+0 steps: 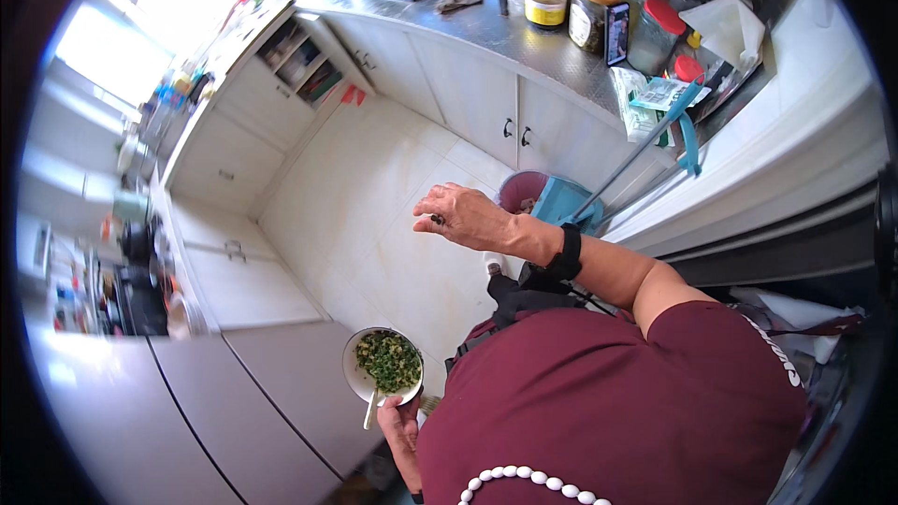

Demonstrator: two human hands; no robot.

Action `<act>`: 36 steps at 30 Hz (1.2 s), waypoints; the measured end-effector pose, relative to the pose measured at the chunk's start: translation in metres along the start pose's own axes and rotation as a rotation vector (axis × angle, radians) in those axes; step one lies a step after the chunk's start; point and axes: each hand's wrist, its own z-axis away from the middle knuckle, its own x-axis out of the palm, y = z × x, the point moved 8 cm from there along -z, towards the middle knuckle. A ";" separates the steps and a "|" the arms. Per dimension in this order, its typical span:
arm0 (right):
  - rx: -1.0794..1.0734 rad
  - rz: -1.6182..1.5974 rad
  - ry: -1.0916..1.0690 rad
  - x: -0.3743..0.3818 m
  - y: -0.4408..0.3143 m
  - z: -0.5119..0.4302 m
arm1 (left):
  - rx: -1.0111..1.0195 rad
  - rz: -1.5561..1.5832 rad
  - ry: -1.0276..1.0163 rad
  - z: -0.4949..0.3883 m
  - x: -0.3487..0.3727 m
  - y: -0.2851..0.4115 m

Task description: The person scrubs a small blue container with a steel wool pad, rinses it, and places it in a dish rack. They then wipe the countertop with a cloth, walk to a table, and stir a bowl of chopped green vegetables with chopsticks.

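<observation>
My left hand (400, 417) grips a white bowl (354, 380) by its near rim, low in the view. Chopped green leafy food mixed with yellowish bits (388, 361) lies inside the bowl. A pale spoon handle (371, 409) leans out over the rim beside my left thumb. My right hand (456, 216), with a black band (567, 252) on its wrist, is raised over the floor, mid-view. A small dark thing (437, 219) shows between its thumb and forefinger; whether it is worn or held, I cannot tell.
A lined waste bin (523, 189) and a blue dustpan (561, 200) stand beyond my right wrist. The metal countertop (515, 49) carries jars, bottles, packets and an upright phone (617, 35). White cabinets (463, 77) border the pale tile floor (365, 203). A grey panelled surface (273, 393) lies left.
</observation>
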 end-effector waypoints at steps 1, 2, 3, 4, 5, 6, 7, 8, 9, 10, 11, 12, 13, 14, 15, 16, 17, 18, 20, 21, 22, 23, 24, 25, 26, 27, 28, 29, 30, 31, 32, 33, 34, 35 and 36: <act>0.047 0.036 0.016 -0.007 0.022 -0.014 | -0.018 -0.061 0.000 -0.015 0.019 0.023; 0.086 0.066 0.030 -0.017 0.044 -0.024 | -0.003 -0.103 0.020 -0.026 0.038 0.045; 0.131 0.095 0.038 -0.025 0.065 -0.029 | -0.063 -0.119 0.067 -0.037 0.059 0.064; 0.172 0.053 0.088 -0.040 0.088 -0.033 | -0.039 -0.165 -0.015 -0.044 0.094 0.082; 0.212 0.018 0.130 -0.054 0.120 -0.039 | -0.043 -0.161 -0.050 -0.051 0.130 0.098; 0.246 0.015 0.147 -0.063 0.133 -0.046 | 0.032 -0.229 -0.127 -0.061 0.161 0.113; 0.255 -0.055 0.198 -0.063 0.144 -0.049 | 0.193 -0.276 -0.271 -0.059 0.195 0.140; 0.326 -0.027 0.167 -0.066 0.164 -0.051 | 0.145 -0.380 -0.146 -0.071 0.213 0.153; 0.349 0.037 0.159 -0.070 0.174 -0.051 | 0.116 -0.446 -0.106 -0.081 0.238 0.164; 0.382 0.108 0.113 -0.076 0.188 -0.055 | 0.110 -0.468 -0.144 -0.090 0.269 0.170; 0.421 0.044 0.179 -0.089 0.202 -0.054 | 0.112 -0.492 -0.192 -0.100 0.307 0.175; 0.507 -0.036 0.214 -0.096 0.217 -0.049 | 0.108 -0.522 -0.238 -0.112 0.341 0.179; 0.535 0.005 0.193 -0.101 0.228 -0.049 | 0.091 -0.537 -0.269 -0.123 0.374 0.185; 0.581 0.036 0.185 -0.103 0.238 -0.046 | 0.046 -0.594 -0.274 -0.135 0.401 0.193; 0.607 0.055 0.170 -0.103 0.245 -0.044 | 0.047 -0.636 -0.259 -0.148 0.429 0.201; 0.663 0.101 0.218 -0.110 0.256 -0.041 | 0.045 -0.690 -0.361 -0.160 0.474 0.201; 0.688 0.142 0.260 -0.113 0.261 -0.039 | 0.111 -0.787 -0.475 -0.166 0.511 0.206; 0.697 0.190 0.295 -0.115 0.263 -0.039 | 0.152 -0.830 -0.437 -0.177 0.537 0.212; 0.823 0.199 0.442 -0.124 0.267 -0.029 | 0.069 -0.899 -0.596 -0.195 0.603 0.210; 0.904 0.186 0.519 -0.130 0.267 -0.022 | 0.091 -0.893 -0.717 -0.198 0.639 0.207; 0.970 0.184 0.616 -0.137 0.265 -0.014 | 0.062 -0.927 -0.754 -0.206 0.670 0.204; 1.063 0.166 0.719 -0.148 0.263 -0.001 | 0.021 -0.963 -0.833 -0.210 0.699 0.196; 1.188 0.144 0.835 -0.159 0.257 0.020 | -0.074 -1.008 -0.860 -0.217 0.721 0.189; 1.209 0.041 1.010 -0.168 0.250 0.038 | -0.157 -1.076 -0.866 -0.223 0.745 0.181; 1.181 -0.055 1.190 -0.180 0.245 0.055 | -0.188 -1.119 -0.918 -0.225 0.767 0.174; 1.249 -0.123 1.372 -0.183 0.237 0.080 | -0.180 -1.132 -0.995 -0.227 0.785 0.169; 1.266 -0.193 1.534 -0.184 0.232 0.101 | -0.191 -1.127 -1.054 -0.227 0.800 0.163; 1.252 -0.201 1.638 -0.189 0.228 0.117 | -0.179 -1.144 -1.053 -0.230 0.812 0.160; 1.315 -0.150 1.748 -0.186 0.222 0.135 | -0.192 -1.151 -1.092 -0.231 0.818 0.157; 1.359 -0.122 1.841 -0.184 0.220 0.150 | -0.198 -1.172 -1.109 -0.233 0.823 0.156; 1.319 -0.124 1.920 -0.184 0.220 0.161 | -0.179 -1.189 -1.127 -0.233 0.828 0.155; 1.298 -0.155 1.994 -0.186 0.225 0.171 | -0.189 -1.199 -1.106 -0.234 0.832 0.153; 1.370 -0.211 2.080 -0.175 0.227 0.184 | -0.193 -1.218 -1.052 -0.239 0.825 0.155; 1.286 -0.233 2.102 -0.185 0.236 0.189 | -0.193 -1.232 -0.993 -0.241 0.828 0.151; 1.249 -0.253 2.150 -0.189 0.244 0.196 | -0.203 -1.226 -1.016 -0.239 0.829 0.147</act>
